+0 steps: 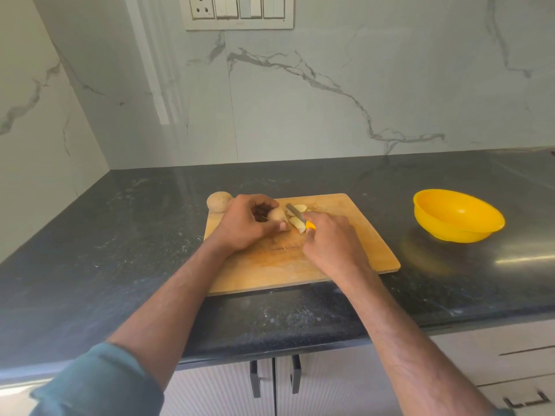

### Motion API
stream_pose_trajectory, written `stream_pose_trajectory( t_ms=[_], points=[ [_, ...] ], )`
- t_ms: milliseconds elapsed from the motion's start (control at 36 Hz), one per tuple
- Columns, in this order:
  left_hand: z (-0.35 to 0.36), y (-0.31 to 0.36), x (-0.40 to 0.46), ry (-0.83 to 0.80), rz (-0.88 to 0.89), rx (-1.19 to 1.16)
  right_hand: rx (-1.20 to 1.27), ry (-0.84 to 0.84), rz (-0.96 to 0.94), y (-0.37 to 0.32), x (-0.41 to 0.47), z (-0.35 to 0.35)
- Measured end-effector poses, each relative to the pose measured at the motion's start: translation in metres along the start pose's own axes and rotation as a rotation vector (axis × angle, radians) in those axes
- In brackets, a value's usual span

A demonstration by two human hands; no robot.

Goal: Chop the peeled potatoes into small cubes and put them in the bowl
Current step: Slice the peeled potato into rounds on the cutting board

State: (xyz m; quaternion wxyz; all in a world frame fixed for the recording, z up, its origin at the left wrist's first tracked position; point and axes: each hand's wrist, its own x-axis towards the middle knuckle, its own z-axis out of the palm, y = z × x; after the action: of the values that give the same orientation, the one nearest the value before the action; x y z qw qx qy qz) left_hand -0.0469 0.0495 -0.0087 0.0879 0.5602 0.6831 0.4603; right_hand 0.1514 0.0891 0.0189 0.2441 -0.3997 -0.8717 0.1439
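A wooden cutting board (pixel 345 244) lies on the dark countertop. My left hand (pixel 246 223) grips a partly cut potato (pixel 277 215) on the board. My right hand (pixel 330 238) holds a knife with a yellow handle (pixel 310 226); its blade (pixel 292 211) rests just right of the potato among cut slices (pixel 297 222). More slices (pixel 300 208) lie behind the blade. A whole potato (pixel 218 201) sits at the board's far left corner. The yellow bowl (pixel 456 216) stands to the right of the board; nothing shows inside it.
The black stone countertop (pixel 120 250) runs along a marble-patterned wall, with a corner wall at the left. A switch panel (pixel 238 10) is on the wall above. Cabinet doors with dark handles (pixel 274 379) are below the counter's front edge.
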Motion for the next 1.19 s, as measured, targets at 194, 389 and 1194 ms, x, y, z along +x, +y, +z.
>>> stream_pose_trajectory(
  t_ms=[194, 389, 1194],
  points=[
    [-0.004, 0.013, -0.003, -0.012, 0.006, 0.077, 0.09, 0.215, -0.057, 0.004, -0.013, 0.013],
    [-0.002, 0.012, -0.011, 0.037, 0.033, 0.098, 0.064, 0.216, -0.127, -0.002, -0.016, 0.013],
    [0.006, 0.013, -0.012, 0.107, -0.036, 0.041, 0.024, 0.203, -0.15, -0.016, -0.017, 0.026]
  ],
)
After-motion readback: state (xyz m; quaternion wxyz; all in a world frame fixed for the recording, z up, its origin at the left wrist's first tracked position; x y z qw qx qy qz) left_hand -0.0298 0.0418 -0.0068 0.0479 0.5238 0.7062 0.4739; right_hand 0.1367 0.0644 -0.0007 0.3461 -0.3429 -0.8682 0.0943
